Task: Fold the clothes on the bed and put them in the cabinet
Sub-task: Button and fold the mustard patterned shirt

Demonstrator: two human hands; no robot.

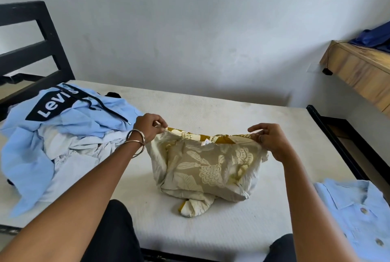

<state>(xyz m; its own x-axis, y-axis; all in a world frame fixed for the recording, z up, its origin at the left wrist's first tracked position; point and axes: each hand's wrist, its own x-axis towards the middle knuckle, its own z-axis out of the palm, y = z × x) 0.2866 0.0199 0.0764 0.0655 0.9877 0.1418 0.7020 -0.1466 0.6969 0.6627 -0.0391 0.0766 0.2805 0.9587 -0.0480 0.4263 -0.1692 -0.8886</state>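
A yellow patterned shirt (207, 162) hangs inside out over the middle of the bed (221, 112), its lower end bunched on the mattress. The left hand (147, 127) pinches one corner of the shirt's top edge between thumb and fingers; the right hand (269, 138) pinches the other corner, so the edge is stretched between them. Two thin bangles (136, 142) sit on the left wrist. To the left lies a loose pile of clothes (69, 152) — a light blue hoodie (63, 112) with a black logo on top. At the right edge of the bed lies a blue buttoned shirt (356, 215), flat. A wooden shelf (358, 71) on the wall holds dark blue cloth (373, 37).
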